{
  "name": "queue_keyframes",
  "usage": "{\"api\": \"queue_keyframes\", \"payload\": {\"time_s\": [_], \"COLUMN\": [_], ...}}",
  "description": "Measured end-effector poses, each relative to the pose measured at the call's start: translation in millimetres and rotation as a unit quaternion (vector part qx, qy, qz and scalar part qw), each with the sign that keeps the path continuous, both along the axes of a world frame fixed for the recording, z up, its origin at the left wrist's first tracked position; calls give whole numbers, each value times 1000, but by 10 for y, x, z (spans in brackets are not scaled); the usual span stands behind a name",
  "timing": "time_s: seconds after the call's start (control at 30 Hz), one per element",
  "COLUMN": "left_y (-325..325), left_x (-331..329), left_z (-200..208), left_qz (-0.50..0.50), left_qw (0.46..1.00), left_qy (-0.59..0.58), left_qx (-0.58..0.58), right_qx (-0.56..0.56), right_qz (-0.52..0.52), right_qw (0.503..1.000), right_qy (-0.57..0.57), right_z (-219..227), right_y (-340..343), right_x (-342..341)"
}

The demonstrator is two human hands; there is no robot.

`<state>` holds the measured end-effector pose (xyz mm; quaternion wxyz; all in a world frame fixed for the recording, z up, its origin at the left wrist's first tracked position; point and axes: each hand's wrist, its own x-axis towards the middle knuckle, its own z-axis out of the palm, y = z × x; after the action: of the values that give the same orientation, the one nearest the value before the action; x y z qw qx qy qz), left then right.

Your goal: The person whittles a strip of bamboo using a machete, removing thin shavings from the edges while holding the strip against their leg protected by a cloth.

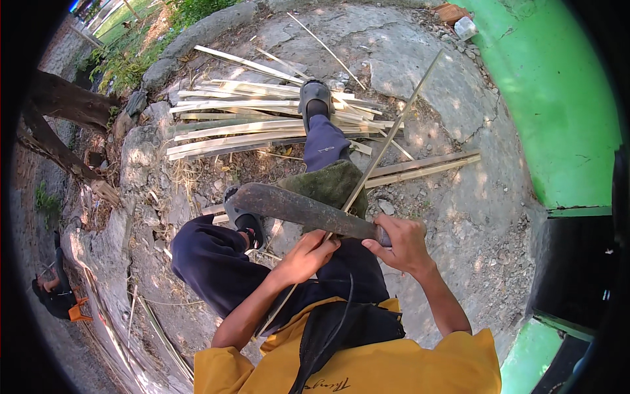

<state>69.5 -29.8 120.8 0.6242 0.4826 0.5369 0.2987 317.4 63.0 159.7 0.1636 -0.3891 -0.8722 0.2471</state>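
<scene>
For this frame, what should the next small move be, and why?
Probably a short pull of the long thin strip toward the body with the left grip: that grip pinches the strip close to the knife, whose blade crosses over it, while the right grip holds the handle and a dark green pad lies beneath.

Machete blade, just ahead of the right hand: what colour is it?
The machete blade is dark grey with brownish patches; the head view shows it best.

Cracked, sun-dappled grey ground (472,236) beside a bright green wall (548,85) at right.
</scene>
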Motion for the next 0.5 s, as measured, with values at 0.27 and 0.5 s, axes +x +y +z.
{"api": "queue_keyframes", "payload": {"time_s": [0.27,0.5], "left_y": [-28,-66], "left_x": [130,151], "left_z": [127,64], "left_qz": [54,38], "left_qw": [993,990], "left_qy": [65,106], "left_qx": [77,84], "right_qx": [-4,23], "right_qz": [-18,-15], "right_qw": [1000,999], "right_qy": [22,32], "right_z": [-180,-351], "right_y": [-59,17], "right_x": [-5,-14]}}
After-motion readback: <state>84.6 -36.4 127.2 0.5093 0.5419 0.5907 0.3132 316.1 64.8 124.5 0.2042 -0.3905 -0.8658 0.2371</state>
